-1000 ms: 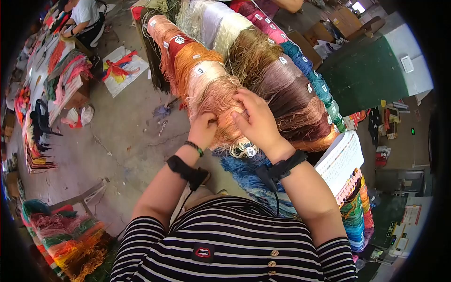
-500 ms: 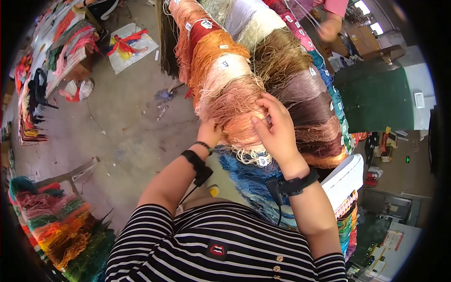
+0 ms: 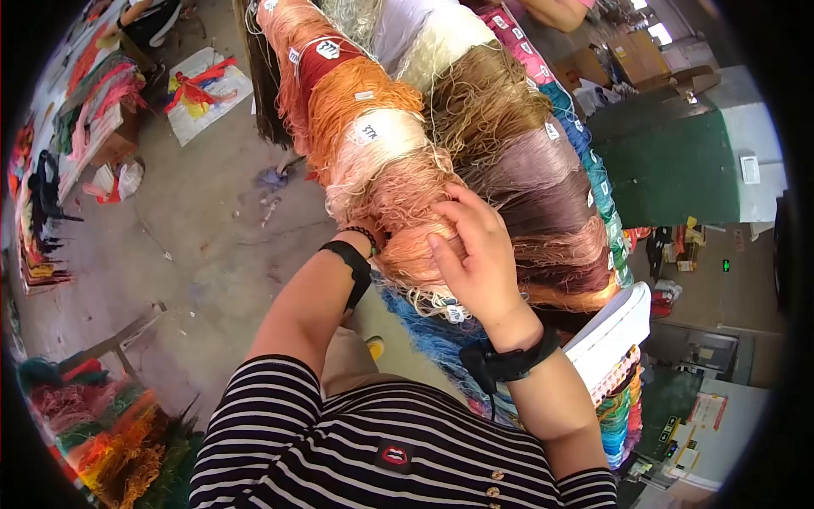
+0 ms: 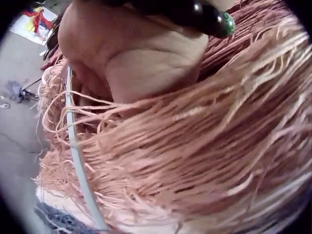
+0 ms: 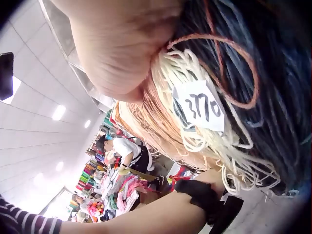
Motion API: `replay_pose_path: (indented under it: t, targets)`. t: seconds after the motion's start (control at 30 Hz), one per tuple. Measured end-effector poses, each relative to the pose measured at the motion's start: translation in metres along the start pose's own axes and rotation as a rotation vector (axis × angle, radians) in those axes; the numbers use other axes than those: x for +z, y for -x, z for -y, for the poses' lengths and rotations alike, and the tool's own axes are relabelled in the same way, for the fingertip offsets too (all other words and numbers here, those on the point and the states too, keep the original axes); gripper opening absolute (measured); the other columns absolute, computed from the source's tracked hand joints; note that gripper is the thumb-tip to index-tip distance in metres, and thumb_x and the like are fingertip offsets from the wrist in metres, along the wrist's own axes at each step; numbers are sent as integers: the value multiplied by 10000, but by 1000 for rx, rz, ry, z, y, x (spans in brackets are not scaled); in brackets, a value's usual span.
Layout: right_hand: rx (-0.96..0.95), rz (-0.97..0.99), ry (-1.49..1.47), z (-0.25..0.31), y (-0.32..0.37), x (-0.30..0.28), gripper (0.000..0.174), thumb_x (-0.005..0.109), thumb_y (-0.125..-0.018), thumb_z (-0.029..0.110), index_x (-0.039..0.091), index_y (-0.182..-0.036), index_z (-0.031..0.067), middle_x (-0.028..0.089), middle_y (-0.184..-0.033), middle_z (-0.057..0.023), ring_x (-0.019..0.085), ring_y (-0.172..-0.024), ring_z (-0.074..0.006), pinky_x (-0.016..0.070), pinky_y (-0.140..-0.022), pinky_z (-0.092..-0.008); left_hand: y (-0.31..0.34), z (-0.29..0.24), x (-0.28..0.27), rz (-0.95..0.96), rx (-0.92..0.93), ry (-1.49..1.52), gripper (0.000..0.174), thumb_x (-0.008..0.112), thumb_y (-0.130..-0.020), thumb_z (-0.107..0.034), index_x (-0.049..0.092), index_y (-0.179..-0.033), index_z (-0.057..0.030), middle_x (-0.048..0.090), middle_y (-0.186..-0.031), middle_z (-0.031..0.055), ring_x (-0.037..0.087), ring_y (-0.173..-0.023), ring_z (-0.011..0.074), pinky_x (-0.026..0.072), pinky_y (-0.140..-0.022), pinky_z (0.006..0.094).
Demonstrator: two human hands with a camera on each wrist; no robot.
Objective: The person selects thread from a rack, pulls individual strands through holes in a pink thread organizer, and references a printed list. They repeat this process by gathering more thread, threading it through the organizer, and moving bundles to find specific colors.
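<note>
The head camera looks steeply down over the striped shirt [image 3: 407,424] at both forearms and the row of yarn hanks [image 3: 483,110], with the floor [image 3: 195,237] at left. The left wrist camera sits almost against the peach hank [image 3: 407,246], facing along the left hand [image 4: 131,53]. The right wrist camera looks up from under the right hand [image 5: 122,44] toward the ceiling [image 5: 34,122]; it shares the numbered tag [image 5: 199,105] with the head view.
</note>
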State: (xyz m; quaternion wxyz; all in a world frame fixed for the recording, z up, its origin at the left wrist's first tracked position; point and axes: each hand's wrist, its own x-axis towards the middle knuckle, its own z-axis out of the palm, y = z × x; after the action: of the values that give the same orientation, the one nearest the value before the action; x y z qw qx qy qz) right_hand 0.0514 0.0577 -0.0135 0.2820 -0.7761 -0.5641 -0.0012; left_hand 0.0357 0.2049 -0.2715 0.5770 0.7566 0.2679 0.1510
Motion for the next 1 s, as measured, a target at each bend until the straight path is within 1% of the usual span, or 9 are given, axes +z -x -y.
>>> replay_pose_path:
  t: [0.1,0.2,0.27,0.37,0.5,0.63,0.83,0.93,1.0]
  targets:
    - [94,20,-139,-2,0,-4,335,681,-801,103,618,-1127,61,582,-1257,-180,559,-1112,-382,442,-970,-422,42,-36,-19,186,41,-202,381,630,-847,-248,630,-1162,-33,636,-1147,187,610,-1005,402,508,-879,437]
    - [45,-27,-150,-4,2,-3,339,676,-801,99,612,-1132,62,579,-1261,-184,554,-1120,-389,439,-976,-426,99,-50,-48,384,-70,-493,410,637,-844,-261,625,-1192,-44,634,-1162,174,610,-1016,394,506,-891,434]
    - [35,-30,-139,-5,3,-2,339,676,-800,99,610,-1130,60,578,-1262,-187,551,-1126,-393,437,-978,-431,135,-28,-59,-23,52,-217,303,661,-840,-241,690,-1079,-56,657,-1100,162,641,-954,367,528,-832,433]
    - [56,-22,-175,-6,4,-2,339,676,-800,99,607,-1130,60,579,-1260,-188,550,-1132,-394,436,-981,-435,161,-64,-91,-250,37,-276,178,660,-844,-142,718,-985,-49,653,-947,150,651,-849,280,532,-719,331]
    - [37,-26,-167,-5,4,-4,334,674,-802,100,608,-1128,64,583,-1254,-187,548,-1136,-392,435,-983,-435,156,-134,-105,-330,375,-165,122,719,-801,-86,732,-920,-63,643,-892,117,639,-731,265,520,-622,327]
    - [41,-46,-155,-6,6,0,331,673,-805,109,608,-1128,66,588,-1246,-186,550,-1133,-392,435,-984,-435,144,-169,-93,-285,290,-80,119,697,-823,-72,731,-936,-68,639,-903,109,628,-771,251,514,-654,332]
    - [41,-50,-149,-5,7,-1,328,670,-811,121,608,-1128,67,585,-1249,-189,548,-1138,-390,433,-989,-436,128,-170,-85,-455,509,-229,91,691,-799,-50,694,-889,-65,635,-908,105,631,-790,276,511,-680,336]
    - [22,-68,-135,-5,8,-1,324,668,-813,120,608,-1127,66,585,-1249,-190,548,-1140,-386,431,-990,-436,124,-171,-82,-447,529,-291,72,677,-805,-70,685,-868,-104,636,-886,91,639,-839,283,521,-708,368]
    - [14,-70,-117,-4,7,-2,322,667,-813,120,608,-1125,64,587,-1246,-190,549,-1139,-384,431,-991,-435,123,-171,-85,-433,537,-317,73,672,-806,-39,674,-872,-69,630,-873,102,629,-802,275,506,-686,348]
